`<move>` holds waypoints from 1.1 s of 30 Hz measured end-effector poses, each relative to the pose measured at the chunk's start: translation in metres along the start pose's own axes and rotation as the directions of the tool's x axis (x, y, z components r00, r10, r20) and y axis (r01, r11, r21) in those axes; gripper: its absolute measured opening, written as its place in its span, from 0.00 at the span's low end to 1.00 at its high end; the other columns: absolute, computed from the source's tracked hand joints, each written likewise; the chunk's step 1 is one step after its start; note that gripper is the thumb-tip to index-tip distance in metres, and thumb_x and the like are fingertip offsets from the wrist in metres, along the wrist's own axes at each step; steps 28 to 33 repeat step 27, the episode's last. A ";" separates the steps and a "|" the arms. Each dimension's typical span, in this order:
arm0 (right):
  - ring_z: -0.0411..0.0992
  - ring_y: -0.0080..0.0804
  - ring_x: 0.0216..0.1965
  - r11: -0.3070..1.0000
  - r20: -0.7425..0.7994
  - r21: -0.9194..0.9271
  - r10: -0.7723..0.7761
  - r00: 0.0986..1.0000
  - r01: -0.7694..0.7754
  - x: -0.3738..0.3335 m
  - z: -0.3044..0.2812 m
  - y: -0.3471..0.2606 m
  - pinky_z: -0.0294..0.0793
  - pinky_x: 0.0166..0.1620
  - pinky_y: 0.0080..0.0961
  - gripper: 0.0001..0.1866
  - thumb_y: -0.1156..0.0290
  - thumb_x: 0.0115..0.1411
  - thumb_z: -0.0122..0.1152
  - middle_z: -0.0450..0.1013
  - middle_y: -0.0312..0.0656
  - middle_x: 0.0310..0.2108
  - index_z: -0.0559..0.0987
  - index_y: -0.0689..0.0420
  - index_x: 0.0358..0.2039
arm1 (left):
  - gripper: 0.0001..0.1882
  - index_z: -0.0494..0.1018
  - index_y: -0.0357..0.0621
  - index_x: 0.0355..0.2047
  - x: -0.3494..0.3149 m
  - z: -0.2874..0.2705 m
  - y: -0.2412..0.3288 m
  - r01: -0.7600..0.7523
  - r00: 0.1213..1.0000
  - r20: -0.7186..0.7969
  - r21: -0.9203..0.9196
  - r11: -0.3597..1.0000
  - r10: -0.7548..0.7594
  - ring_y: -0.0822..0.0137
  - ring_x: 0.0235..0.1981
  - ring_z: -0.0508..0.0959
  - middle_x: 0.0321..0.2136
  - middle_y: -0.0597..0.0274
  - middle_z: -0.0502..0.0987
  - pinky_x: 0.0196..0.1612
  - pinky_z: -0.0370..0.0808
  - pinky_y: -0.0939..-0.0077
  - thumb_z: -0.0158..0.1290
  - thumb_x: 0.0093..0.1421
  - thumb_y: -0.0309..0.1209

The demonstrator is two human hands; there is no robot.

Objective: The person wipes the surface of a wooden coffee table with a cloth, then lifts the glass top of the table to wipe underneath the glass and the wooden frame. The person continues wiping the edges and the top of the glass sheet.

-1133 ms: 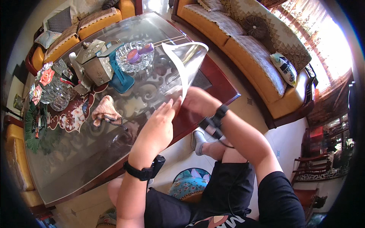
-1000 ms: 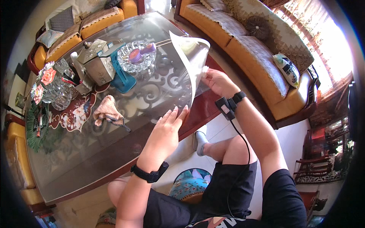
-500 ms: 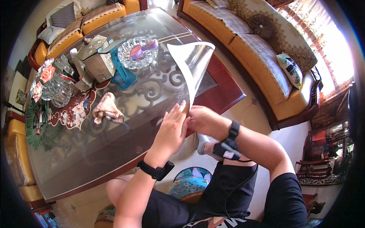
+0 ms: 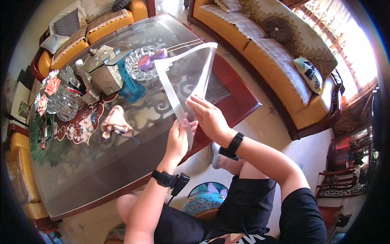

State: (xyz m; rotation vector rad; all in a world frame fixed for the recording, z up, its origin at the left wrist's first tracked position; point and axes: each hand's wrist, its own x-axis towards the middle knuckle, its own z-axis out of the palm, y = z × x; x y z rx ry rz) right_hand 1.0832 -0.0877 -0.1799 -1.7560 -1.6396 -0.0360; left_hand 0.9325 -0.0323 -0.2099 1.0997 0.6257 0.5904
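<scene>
A clear plastic table cover [image 4: 172,91] with a white border is lifted at the near right part of the coffee table. Its raised part curls upward into a fold, one cornered border standing up. My left hand [image 4: 178,132] grips the white border low down, thumb on one side and fingers on the other. Against the other side of the fold lies my right hand [image 4: 209,122], its fingers stretched out and close together; its thumb is hidden. Below the hands, a narrow end of the cover hangs near the table's edge.
On the table [image 4: 239,99] stand a glass bowl [image 4: 140,71] with a purple item [image 4: 147,62], a blue stand [image 4: 132,91], a metallic box [image 4: 106,73], a crumpled peach cloth [image 4: 115,122] and a vase of flowers [image 4: 53,85]. A long sofa [image 4: 243,38] lines the right side.
The raised cover has tilted left and opened wider. My left hand has lowered onto the border; my right hand has turned over, its fingers now stretched along the cover.
</scene>
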 end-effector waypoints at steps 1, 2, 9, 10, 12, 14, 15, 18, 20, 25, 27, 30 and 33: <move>0.66 0.46 0.66 0.995 0.077 -0.069 -0.071 0.995 0.076 -0.002 -0.004 0.003 0.71 0.65 0.36 0.20 0.83 0.59 0.56 0.72 0.53 0.59 0.77 0.64 0.53 | 0.23 0.67 0.30 0.56 -0.001 -0.001 -0.006 0.006 1.000 -0.010 0.005 1.000 -0.006 0.66 0.47 0.81 0.43 0.50 0.82 0.52 0.76 0.74 0.35 0.78 0.40; 0.66 0.46 0.66 0.984 0.142 -0.058 -0.157 0.977 0.167 -0.003 -0.007 0.007 0.70 0.65 0.35 0.19 0.81 0.59 0.57 0.71 0.53 0.60 0.77 0.63 0.53 | 0.22 0.68 0.31 0.55 -0.001 -0.003 -0.015 -0.028 1.000 0.008 0.042 0.999 0.027 0.65 0.46 0.82 0.42 0.50 0.82 0.52 0.77 0.72 0.36 0.77 0.39; 0.67 0.41 0.66 0.839 0.384 0.181 -0.541 0.748 0.513 0.023 -0.021 0.046 0.75 0.62 0.32 0.20 0.77 0.61 0.55 0.71 0.46 0.62 0.79 0.57 0.54 | 0.18 0.73 0.32 0.48 0.000 -0.011 -0.028 -0.082 0.996 0.045 0.283 0.956 0.072 0.59 0.45 0.84 0.40 0.49 0.84 0.49 0.77 0.68 0.39 0.75 0.33; 0.67 0.41 0.65 0.875 0.360 0.113 -0.477 0.801 0.471 0.034 -0.024 0.057 0.75 0.62 0.32 0.20 0.78 0.61 0.54 0.71 0.46 0.62 0.79 0.57 0.54 | 0.18 0.73 0.32 0.49 0.000 -0.008 -0.024 -0.076 0.995 0.076 0.268 0.960 0.058 0.64 0.43 0.82 0.42 0.51 0.83 0.49 0.77 0.70 0.38 0.75 0.34; 0.71 0.42 0.62 0.916 0.276 -0.060 -0.367 0.888 0.397 0.064 -0.022 0.088 0.76 0.60 0.33 0.19 0.79 0.60 0.54 0.73 0.47 0.60 0.80 0.57 0.51 | 0.19 0.72 0.30 0.50 -0.001 -0.005 -0.016 -0.034 0.995 0.103 0.294 0.955 0.004 0.67 0.43 0.82 0.46 0.49 0.83 0.48 0.77 0.72 0.38 0.76 0.35; 0.75 0.45 0.55 0.971 0.154 -0.168 -0.145 0.977 0.170 0.088 -0.017 0.109 0.77 0.57 0.35 0.17 0.80 0.58 0.55 0.76 0.48 0.55 0.82 0.58 0.47 | 0.19 0.72 0.30 0.51 -0.001 -0.007 -0.014 -0.040 0.994 0.107 0.302 0.952 0.008 0.66 0.45 0.82 0.46 0.48 0.82 0.49 0.77 0.72 0.38 0.76 0.35; 0.77 0.48 0.52 0.986 0.097 -0.161 0.048 0.994 -0.032 0.095 -0.016 0.114 0.77 0.56 0.36 0.16 0.80 0.57 0.55 0.78 0.48 0.51 0.83 0.59 0.45 | 0.19 0.72 0.29 0.51 -0.001 -0.006 -0.014 -0.049 0.993 0.119 0.298 0.953 0.014 0.65 0.47 0.82 0.46 0.48 0.82 0.50 0.77 0.72 0.38 0.76 0.34; 0.79 0.49 0.47 0.989 0.207 -0.118 -0.063 0.976 0.089 0.095 -0.014 0.102 0.78 0.53 0.37 0.14 0.80 0.57 0.55 0.79 0.50 0.47 0.83 0.60 0.42 | 0.20 0.72 0.29 0.51 -0.003 -0.006 -0.013 -0.002 0.995 0.100 0.268 0.964 -0.026 0.63 0.50 0.82 0.46 0.46 0.82 0.54 0.77 0.70 0.38 0.76 0.34; 0.78 0.47 0.48 0.989 0.472 -0.007 -0.127 0.873 0.147 0.074 -0.006 0.088 0.77 0.54 0.36 0.14 0.81 0.57 0.57 0.79 0.52 0.47 0.83 0.61 0.43 | 0.20 0.72 0.29 0.51 -0.002 -0.006 -0.014 0.015 0.995 0.089 0.240 0.971 -0.037 0.62 0.50 0.82 0.46 0.46 0.82 0.55 0.76 0.70 0.38 0.76 0.34; 0.81 0.42 0.44 0.908 0.538 0.286 -0.417 0.732 0.307 0.053 -0.014 0.031 0.80 0.51 0.32 0.13 0.79 0.58 0.57 0.81 0.47 0.44 0.83 0.60 0.43 | 0.20 0.73 0.29 0.49 0.000 -0.012 -0.016 0.017 0.992 0.110 0.309 0.951 -0.054 0.60 0.50 0.82 0.45 0.46 0.82 0.57 0.75 0.68 0.39 0.76 0.35; 0.81 0.40 0.46 0.897 0.568 0.266 -0.441 0.694 0.353 0.062 -0.018 0.039 0.80 0.52 0.30 0.13 0.78 0.59 0.58 0.81 0.46 0.47 0.83 0.60 0.44 | 0.20 0.73 0.30 0.50 0.000 -0.012 -0.016 -0.002 0.993 0.115 0.296 0.955 -0.034 0.59 0.51 0.82 0.47 0.45 0.82 0.58 0.74 0.68 0.40 0.75 0.36; 0.81 0.40 0.46 0.897 0.568 0.266 -0.441 0.694 0.353 0.062 -0.018 0.039 0.80 0.52 0.30 0.13 0.78 0.59 0.58 0.81 0.46 0.47 0.83 0.60 0.44 | 0.20 0.73 0.30 0.50 0.000 -0.012 -0.016 -0.002 0.993 0.115 0.296 0.955 -0.034 0.59 0.51 0.82 0.47 0.45 0.82 0.58 0.74 0.68 0.40 0.75 0.36; 0.81 0.40 0.46 0.897 0.568 0.266 -0.441 0.694 0.353 0.062 -0.018 0.039 0.80 0.52 0.30 0.13 0.78 0.59 0.58 0.81 0.46 0.47 0.83 0.60 0.44 | 0.20 0.73 0.30 0.50 0.000 -0.012 -0.016 -0.002 0.993 0.115 0.296 0.955 -0.034 0.59 0.51 0.82 0.47 0.45 0.82 0.58 0.74 0.68 0.40 0.75 0.36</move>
